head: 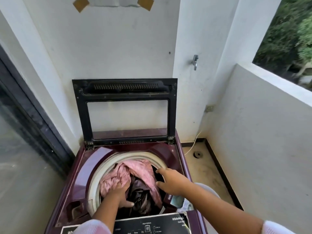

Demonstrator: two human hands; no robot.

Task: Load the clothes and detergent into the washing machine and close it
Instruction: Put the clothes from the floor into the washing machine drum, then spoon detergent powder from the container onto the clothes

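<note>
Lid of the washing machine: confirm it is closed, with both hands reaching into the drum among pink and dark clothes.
Not closed: the head view shows the lid standing open against the wall. The rest holds: the left hand and right hand reach into the drum.

Bright daylight from right; blurred, bowed edges

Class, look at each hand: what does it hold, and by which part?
Left hand is sunk into the lower bunched end of the pink cloth; grip or push cannot be told. Right hand, fingers spread, holds nothing.
</note>
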